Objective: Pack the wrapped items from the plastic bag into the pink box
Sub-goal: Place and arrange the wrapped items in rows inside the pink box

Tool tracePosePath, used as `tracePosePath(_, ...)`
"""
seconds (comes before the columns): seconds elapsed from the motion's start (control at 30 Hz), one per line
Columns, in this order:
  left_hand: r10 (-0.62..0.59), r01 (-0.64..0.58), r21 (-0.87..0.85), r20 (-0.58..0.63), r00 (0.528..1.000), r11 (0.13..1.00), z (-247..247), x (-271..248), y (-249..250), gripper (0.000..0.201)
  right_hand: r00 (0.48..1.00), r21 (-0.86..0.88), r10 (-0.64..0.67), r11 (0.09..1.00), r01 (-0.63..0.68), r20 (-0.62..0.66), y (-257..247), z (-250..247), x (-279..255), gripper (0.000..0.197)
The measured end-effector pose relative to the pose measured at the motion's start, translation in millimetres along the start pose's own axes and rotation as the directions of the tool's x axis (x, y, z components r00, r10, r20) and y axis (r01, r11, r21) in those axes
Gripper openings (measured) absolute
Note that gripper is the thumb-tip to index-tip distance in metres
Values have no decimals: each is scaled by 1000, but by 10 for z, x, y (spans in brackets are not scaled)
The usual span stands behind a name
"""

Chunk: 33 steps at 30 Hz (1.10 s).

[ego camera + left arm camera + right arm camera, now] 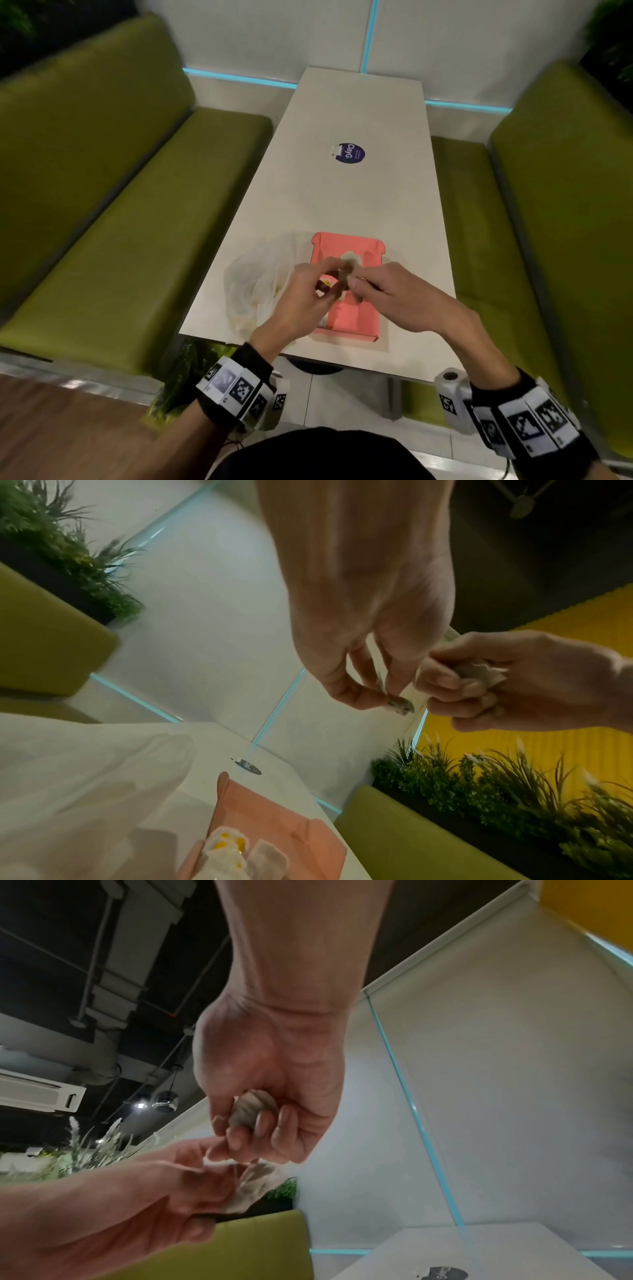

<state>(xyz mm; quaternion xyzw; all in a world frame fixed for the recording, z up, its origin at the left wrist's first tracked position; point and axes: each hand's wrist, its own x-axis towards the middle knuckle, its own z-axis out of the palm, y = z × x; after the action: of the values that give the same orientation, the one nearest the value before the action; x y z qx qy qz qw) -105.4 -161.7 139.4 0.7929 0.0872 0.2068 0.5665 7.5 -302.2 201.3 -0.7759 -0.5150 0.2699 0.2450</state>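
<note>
A small item wrapped in whitish paper (351, 265) is held in the air above the open pink box (346, 318). My right hand (356, 284) curls its fingers round the bundled body of the wrapped item (253, 1110). My left hand (334, 274) pinches a loose end of the wrapper (399, 706) between thumb and fingertips. The pink box (274, 813) holds other wrapped items, one with yellow spots (226, 850). The crumpled clear plastic bag (253, 284) lies on the table just left of the box.
The white table (342, 198) is long and narrow, with a round purple sticker (351, 153) at its middle. Green padded benches (120, 222) run along both sides. Planters with grass-like plants (514, 791) stand behind the benches.
</note>
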Motion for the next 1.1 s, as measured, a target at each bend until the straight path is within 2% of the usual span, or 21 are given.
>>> tracePosePath(0.17, -55, 61, -109, 57, 997, 992, 17, -73, 53, 38, 992, 103, -10, 994, 23, -123, 70, -271, 104, 35)
tracePosePath(0.27, -29, 41, -180, 72, 997, 983, 28, -90, 138, 37, 989, 146, 12, 989, 10, -148, 164, -394, 172, 32)
tracePosePath(0.37, -38, 53, -199, 78, 996, 979, 33, -71, 171, 36, 988, 273, 32, 962, 11, -153, 336, -374, 259, 31)
tracePosePath(0.47, -39, 57, -246, 76, 996, 968, 33, -59, 183, 39, 980, 444, 157, 892, -88, -120, 600, -116, 333, 35)
tracePosePath(0.57, -41, 57, -274, 64, 997, 960, 33, -60, 157, 43, 965, 350, 258, 909, -224, -52, 854, 243, 303, 28)
tracePosePath(0.6, -44, 58, -276, 56, 997, 959, 26, -61, 141, 45, 954, 296, 292, 919, -262, -63, 910, 337, 272, 33)
tracePosePath(0.63, -49, 62, -281, 54, 997, 958, 16, -57, 127, 46, 944, 272, 317, 920, -282, -95, 952, 410, 239, 35)
tracePosePath(0.7, -64, 77, -280, 54, 996, 957, -4, -49, 79, 47, 918, 297, 325, 921, -252, -227, 972, 481, 175, 27)
tracePosePath(0.77, -67, 80, -268, 57, 996, 960, -13, -43, 42, 47, 855, 366, 302, 919, -145, -421, 900, 451, 134, 15)
tracePosePath(0.83, -71, 84, -245, 62, 996, 966, -16, -40, -12, 44, 809, 458, 276, 889, -9, -519, 729, 339, 90, 11)
tracePosePath(0.9, -77, 92, -213, 76, 994, 973, -17, -31, -57, 41, 848, 485, 190, 870, 88, -495, 518, 187, 49, 14)
tracePosePath(1.0, -60, 77, -158, 106, 993, 984, -14, -14, -113, 35, 947, 416, 100, 909, 38, -305, 408, 50, 78, 23)
tracePosePath(1.1, -58, 75, -155, 111, 992, 985, -5, -5, -214, 24, 968, 348, 102, 938, -16, -230, 445, 54, 153, 14)
